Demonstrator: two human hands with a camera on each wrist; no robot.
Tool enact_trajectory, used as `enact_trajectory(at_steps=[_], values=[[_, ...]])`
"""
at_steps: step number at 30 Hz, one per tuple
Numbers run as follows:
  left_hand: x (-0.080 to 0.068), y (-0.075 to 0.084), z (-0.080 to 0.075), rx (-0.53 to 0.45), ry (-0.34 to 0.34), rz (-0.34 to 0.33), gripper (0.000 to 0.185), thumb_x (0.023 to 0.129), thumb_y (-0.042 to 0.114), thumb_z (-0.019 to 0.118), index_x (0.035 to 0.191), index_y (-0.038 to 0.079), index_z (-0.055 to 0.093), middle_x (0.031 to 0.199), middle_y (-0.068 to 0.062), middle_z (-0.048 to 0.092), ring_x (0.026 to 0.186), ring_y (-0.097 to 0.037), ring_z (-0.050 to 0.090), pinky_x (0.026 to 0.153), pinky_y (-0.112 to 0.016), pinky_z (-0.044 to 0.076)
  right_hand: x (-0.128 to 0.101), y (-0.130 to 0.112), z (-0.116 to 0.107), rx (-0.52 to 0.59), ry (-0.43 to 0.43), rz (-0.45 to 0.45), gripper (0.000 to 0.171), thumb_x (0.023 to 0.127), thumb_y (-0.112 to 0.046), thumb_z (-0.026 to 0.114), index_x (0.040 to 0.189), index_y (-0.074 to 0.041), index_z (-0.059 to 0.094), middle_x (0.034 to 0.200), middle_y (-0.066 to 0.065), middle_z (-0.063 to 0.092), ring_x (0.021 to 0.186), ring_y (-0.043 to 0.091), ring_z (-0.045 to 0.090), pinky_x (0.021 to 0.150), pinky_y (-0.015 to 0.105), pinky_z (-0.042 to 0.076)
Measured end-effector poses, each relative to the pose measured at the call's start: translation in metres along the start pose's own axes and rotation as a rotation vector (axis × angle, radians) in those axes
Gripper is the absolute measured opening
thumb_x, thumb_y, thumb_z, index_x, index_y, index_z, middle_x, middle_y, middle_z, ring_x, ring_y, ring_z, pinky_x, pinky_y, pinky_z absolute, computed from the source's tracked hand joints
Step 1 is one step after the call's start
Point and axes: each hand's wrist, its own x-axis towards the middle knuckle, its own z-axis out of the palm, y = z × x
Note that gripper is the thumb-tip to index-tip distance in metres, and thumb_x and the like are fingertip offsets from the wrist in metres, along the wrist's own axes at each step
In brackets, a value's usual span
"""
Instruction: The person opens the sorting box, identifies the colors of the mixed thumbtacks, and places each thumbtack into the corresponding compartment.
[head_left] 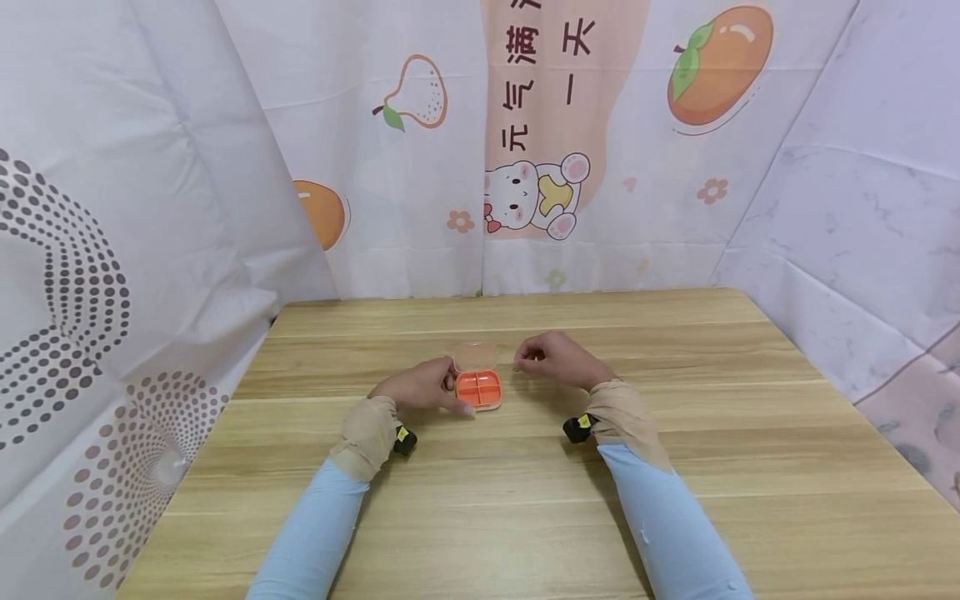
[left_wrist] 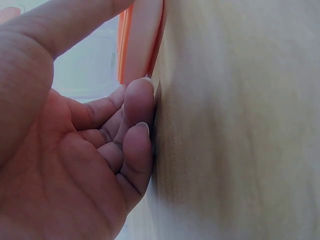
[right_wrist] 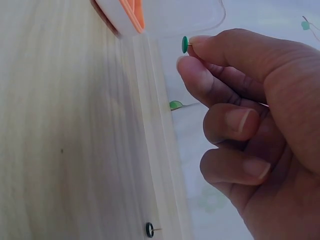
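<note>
At the counter's (head_left: 480, 500) centre, the left hand (head_left: 423, 385) loosely brackets the box (head_left: 489, 395) from 9 o'clock, probably steadying it; the right hand (head_left: 558, 360), at its 2 o'clock, pinches a green pin (right_wrist: 185, 44), seemingly for control.

Two hands (head_left: 426, 385) (head_left: 562, 360), one box (head_left: 478, 390), four compartments (head_left: 468, 397), two thumbtacks (right_wrist: 185, 45) (right_wrist: 149, 230) (one green, one black), two wrist cameras (head_left: 405, 441) (head_left: 578, 428)

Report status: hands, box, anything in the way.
Left hand holding orange box, clear lid open. Right hand pinching green tack by its pin, apart from box. Nothing visible blocking between; black tack lies on table.
</note>
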Motion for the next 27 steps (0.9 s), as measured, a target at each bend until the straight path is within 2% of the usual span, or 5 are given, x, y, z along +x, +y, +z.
enact_trajectory(at_steps=[6,14,19,27], values=[[0.000,0.000,0.000,-0.001,0.000,-0.002,0.055,0.079,0.033,0.091,0.108,0.004,0.054,0.091,-0.004,0.051,0.083,-0.016,0.046,0.072,-0.031,0.040,0.002,-0.004,0.002,-0.016,-0.002,-0.030,0.006,0.098,-0.011,0.071,0.095,-0.010,0.076,0.084,0.000,0.071,0.073,0.013,0.056,0.066,0.028,0.048],[-0.001,0.002,0.000,-0.016,-0.003,0.001,0.055,0.080,0.032,0.091,0.108,0.004,0.053,0.091,-0.005,0.051,0.083,-0.016,0.046,0.072,-0.031,0.040,0.004,-0.012,0.006,-0.027,-0.015,-0.051,0.007,0.098,-0.013,0.072,0.097,-0.007,0.076,0.083,-0.003,0.068,0.074,0.013,0.056,0.066,0.028,0.048],[-0.001,0.002,0.000,-0.041,-0.005,0.007,0.055,0.080,0.029,0.091,0.111,0.002,0.054,0.092,-0.005,0.053,0.083,-0.016,0.047,0.073,-0.031,0.041,0.008,-0.015,0.012,-0.061,-0.024,-0.057,0.005,0.097,-0.012,0.073,0.095,-0.010,0.076,0.080,-0.006,0.067,0.073,0.010,0.056,0.065,0.026,0.047],[-0.001,0.002,0.000,-0.057,-0.010,0.017,0.054,0.080,0.027,0.091,0.111,0.002,0.055,0.090,-0.004,0.053,0.081,-0.016,0.047,0.071,-0.030,0.041,0.010,-0.019,0.016,-0.057,-0.047,-0.070,0.005,0.098,-0.014,0.072,0.095,-0.012,0.076,0.079,-0.007,0.067,0.069,0.010,0.054,0.063,0.027,0.046]])
